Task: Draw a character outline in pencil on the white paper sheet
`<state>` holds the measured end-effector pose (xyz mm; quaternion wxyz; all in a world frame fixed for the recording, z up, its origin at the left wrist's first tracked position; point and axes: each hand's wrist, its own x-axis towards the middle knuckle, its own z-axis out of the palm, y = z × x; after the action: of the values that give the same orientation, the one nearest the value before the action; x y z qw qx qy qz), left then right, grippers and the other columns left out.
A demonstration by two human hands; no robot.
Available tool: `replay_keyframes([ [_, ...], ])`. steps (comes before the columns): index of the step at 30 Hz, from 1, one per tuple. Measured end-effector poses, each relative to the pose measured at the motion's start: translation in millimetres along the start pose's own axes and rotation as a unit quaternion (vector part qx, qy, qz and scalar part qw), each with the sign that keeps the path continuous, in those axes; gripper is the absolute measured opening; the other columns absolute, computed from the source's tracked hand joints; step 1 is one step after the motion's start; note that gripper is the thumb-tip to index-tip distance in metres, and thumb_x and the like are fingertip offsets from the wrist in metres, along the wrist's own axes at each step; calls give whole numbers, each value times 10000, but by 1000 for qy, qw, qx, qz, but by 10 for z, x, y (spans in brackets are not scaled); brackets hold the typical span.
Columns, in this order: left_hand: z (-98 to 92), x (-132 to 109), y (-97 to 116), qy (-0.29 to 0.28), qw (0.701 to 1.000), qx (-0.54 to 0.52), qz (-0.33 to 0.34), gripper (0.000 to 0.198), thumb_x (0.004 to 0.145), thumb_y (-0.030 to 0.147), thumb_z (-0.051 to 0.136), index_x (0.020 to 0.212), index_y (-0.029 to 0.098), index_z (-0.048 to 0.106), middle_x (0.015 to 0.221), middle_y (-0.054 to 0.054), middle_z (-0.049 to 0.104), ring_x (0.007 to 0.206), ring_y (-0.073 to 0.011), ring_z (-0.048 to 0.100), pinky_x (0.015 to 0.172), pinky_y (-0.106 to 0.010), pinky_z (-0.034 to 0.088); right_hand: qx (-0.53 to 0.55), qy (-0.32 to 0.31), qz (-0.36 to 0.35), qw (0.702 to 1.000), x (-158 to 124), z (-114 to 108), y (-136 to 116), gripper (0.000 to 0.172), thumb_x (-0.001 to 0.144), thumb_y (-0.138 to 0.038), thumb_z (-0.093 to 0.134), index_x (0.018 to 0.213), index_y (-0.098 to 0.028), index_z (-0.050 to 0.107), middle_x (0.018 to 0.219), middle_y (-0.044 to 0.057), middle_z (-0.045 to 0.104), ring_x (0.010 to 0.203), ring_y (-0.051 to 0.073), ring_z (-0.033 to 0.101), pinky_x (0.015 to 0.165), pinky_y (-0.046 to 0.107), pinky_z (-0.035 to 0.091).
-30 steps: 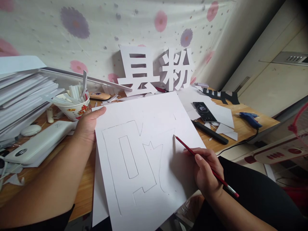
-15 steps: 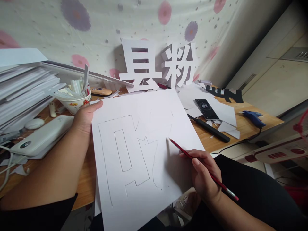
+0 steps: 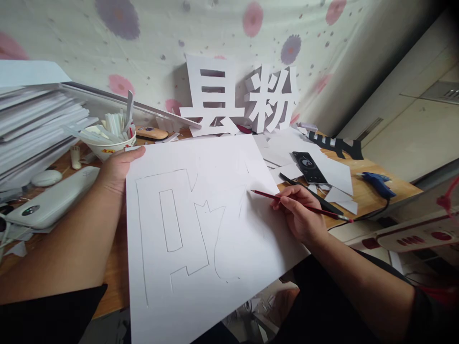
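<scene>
Left hand (image 3: 120, 167): closed on the upper left edge of a white sheet (image 3: 158, 320), thumb lying on the top face. Right hand (image 3: 301, 215): pinching a dark red pencil (image 3: 265, 194) between thumb and fingers, tip pointing left at the sheet's right half; contact between tip and paper cannot be judged from this angle. Sheet position: far part over the wooden bench (image 3: 407, 186), near part out past its front edge. Drawn on it: an angular outline around a narrow rectangle, plus fainter lines toward the pencil.

Surroundings: two white raised characters, left one (image 3: 213, 113) and right one (image 3: 263, 98), upright at the back. Phone (image 3: 310, 167) on papers to the right, blue tool (image 3: 378, 184) beyond it. Printed tub (image 3: 114, 147) of white strips on the left, beside stacked white sheets (image 3: 39, 114).
</scene>
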<state>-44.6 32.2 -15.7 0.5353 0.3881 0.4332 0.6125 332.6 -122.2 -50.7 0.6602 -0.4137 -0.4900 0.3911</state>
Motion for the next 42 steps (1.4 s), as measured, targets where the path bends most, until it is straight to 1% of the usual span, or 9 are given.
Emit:
replay_keyframes([
  [4, -53, 57, -34, 9, 999, 16, -28, 352, 647, 150, 700, 992, 78, 692, 811, -130, 765, 836, -342, 746, 839, -495, 609, -38, -13, -27, 999, -84, 15, 99, 102, 766, -253, 783, 812, -228, 696, 751, 3, 729, 691, 174, 709, 653, 300, 567],
  [8, -68, 89, -45, 20, 999, 26, -14, 358, 634, 136, 705, 990, 102, 685, 820, -106, 766, 847, -339, 746, 863, -505, 600, -108, -23, -44, 993, -147, 62, 48, 126, 766, -316, 786, 767, -225, 698, 743, 26, 745, 667, 202, 721, 602, 313, 580],
  [15, -11, 25, -25, 25, 999, 30, 5, 361, 627, 124, 709, 987, 119, 679, 816, -82, 762, 864, -335, 747, 872, -505, 597, -141, -17, -57, 988, -149, 94, 32, 137, 771, -343, 783, 765, -237, 696, 736, 21, 749, 646, 198, 714, 592, 309, 565],
  [21, -6, 28, -24, 22, 999, 30, -7, 262, 672, 143, 689, 928, 85, 689, 760, -104, 750, 848, -332, 746, 884, -497, 591, -135, -61, -69, 987, -183, 31, 69, 35, 832, -268, 728, 814, -259, 700, 789, 8, 744, 684, 187, 701, 625, 311, 542],
  [27, -25, 41, -11, 12, 999, 17, 29, 466, 626, 81, 717, 1084, 150, 665, 770, -34, 756, 825, -303, 752, 873, -507, 595, -150, -98, -99, 979, -218, 6, 37, 47, 844, -203, 697, 820, -238, 678, 790, 10, 718, 730, 184, 682, 638, 299, 507],
  [31, -28, 26, -15, 8, 1000, 26, 1, 344, 649, 136, 715, 989, 109, 674, 802, -83, 766, 854, -320, 749, 882, -485, 598, -139, -136, -87, 977, -258, -15, 29, 72, 872, -178, 663, 839, -242, 660, 810, 13, 717, 758, 190, 684, 659, 311, 508],
  [33, -24, 21, -19, 8, 1000, 28, 10, 353, 651, 142, 713, 1000, 115, 675, 807, -79, 770, 860, -323, 750, 874, -484, 603, -134, -146, -82, 977, -269, -24, 30, 78, 881, -178, 654, 841, -245, 654, 809, 12, 715, 764, 191, 681, 671, 315, 510],
  [37, 0, 27, -16, 14, 999, 17, 45, 467, 620, 97, 716, 1081, 155, 671, 814, -34, 774, 845, -318, 756, 852, -493, 614, -142, -119, -77, 980, -258, -22, 38, 77, 867, -187, 674, 827, -252, 659, 790, 0, 712, 755, 172, 674, 671, 287, 501],
  [42, 18, 39, -6, 2, 996, 1, 86, 544, 620, 56, 694, 1152, 167, 661, 882, -7, 779, 903, -306, 753, 905, -479, 598, -147, -70, -66, 985, -230, -9, 65, 56, 841, -221, 715, 816, -260, 683, 796, 1, 724, 729, 162, 673, 640, 261, 500],
])
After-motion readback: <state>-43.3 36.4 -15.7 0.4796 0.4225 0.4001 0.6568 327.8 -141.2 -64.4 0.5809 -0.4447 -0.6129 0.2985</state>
